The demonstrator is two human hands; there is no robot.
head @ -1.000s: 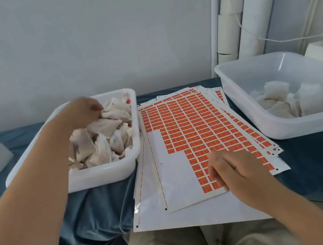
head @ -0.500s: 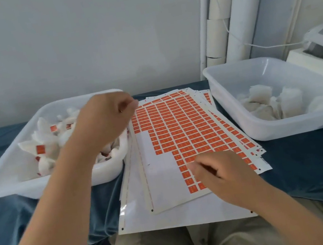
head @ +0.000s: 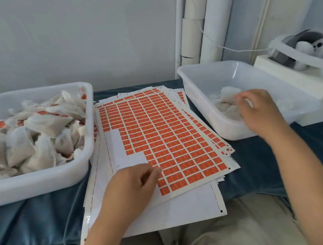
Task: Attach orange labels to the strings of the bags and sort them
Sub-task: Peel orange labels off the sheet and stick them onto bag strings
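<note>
Orange labels (head: 165, 134) grid glossy white sheets (head: 172, 213) stacked between two plastic tubs on blue velvety cloth (head: 34, 226). The left hand (head: 133, 185) pinches its fingers (head: 154, 172) on one label at the grid's edge. The right hand (head: 258, 109) hangs, blurred, over soft white bags (head: 224, 94) in the right tub (head: 201, 98); whether it clamps any cannot be told. Crumpled labelled bags (head: 36, 140) heap the left tub (head: 37, 183).

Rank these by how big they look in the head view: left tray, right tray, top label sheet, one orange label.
1. Left tray and top label sheet: too alike to split; the tray is cropped.
2. Right tray.
3. One orange label, smallest by far.
</note>
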